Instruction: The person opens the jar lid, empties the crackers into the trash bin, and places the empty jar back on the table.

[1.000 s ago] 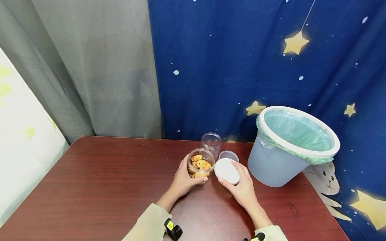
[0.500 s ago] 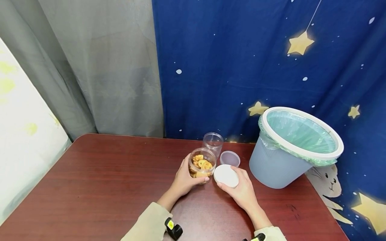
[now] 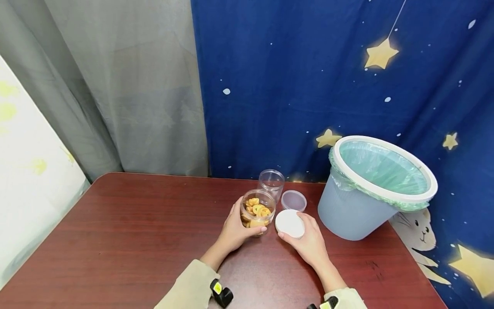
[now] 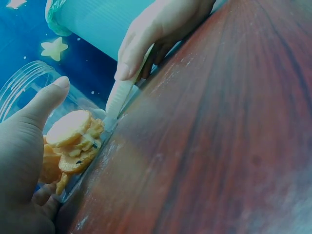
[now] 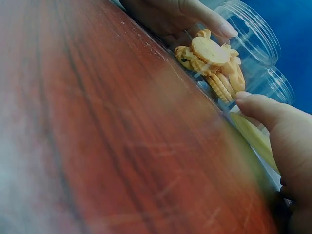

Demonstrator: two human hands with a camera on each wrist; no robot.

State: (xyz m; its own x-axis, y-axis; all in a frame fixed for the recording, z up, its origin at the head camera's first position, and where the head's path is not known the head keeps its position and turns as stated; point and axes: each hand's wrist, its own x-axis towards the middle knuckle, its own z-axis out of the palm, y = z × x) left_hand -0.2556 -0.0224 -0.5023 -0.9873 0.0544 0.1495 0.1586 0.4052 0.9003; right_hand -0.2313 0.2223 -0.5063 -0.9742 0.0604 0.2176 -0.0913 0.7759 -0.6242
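Observation:
My left hand (image 3: 236, 227) grips a clear plastic jar (image 3: 257, 218) from its left side, thumb across the front. The jar stands upright and uncovered on the table. Yellow-brown cookies (image 4: 73, 141) fill its lower part, some of them ring-shaped. Just right of it, a round white lid (image 3: 290, 223) lies flat at the tabletop, pinched at its edge by the thumb and fingers of my right hand (image 3: 310, 240). In the right wrist view, my right thumb (image 5: 261, 108) rests on the lid's rim, beside the jar. The fingers under and behind the jar are mostly hidden.
Behind the cookie jar stands a second clear jar (image 3: 271, 182), without a lid. A translucent lid (image 3: 294, 201) lies beyond the white one. At the right, a blue-grey bin (image 3: 347, 210) with a green liner stands near the table (image 3: 154, 240) edge. Curtains (image 3: 270, 94) hang behind.
The right hand has drawn the white lid slightly nearer and lower, so the translucent lid behind shows more fully. The left hand still grips the jar in the same place.

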